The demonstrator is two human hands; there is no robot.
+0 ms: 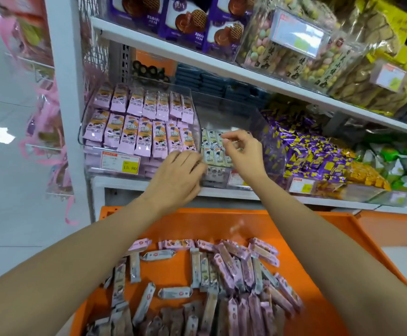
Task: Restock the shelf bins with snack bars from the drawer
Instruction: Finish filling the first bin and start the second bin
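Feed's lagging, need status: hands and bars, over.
Left hand fingers straight on pale bars in middle bin. Right hand above them, fingers pinched, contents unclear. Drawer well stocked. Nothing blocking.

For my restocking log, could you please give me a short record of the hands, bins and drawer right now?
left hand: fingers straight, at the front of the middle bin, by the pale bars
right hand: above the middle bin, fingers curled; grip unclear
left bin: rows of pink bars
drawer: orange, open, loose bars inside
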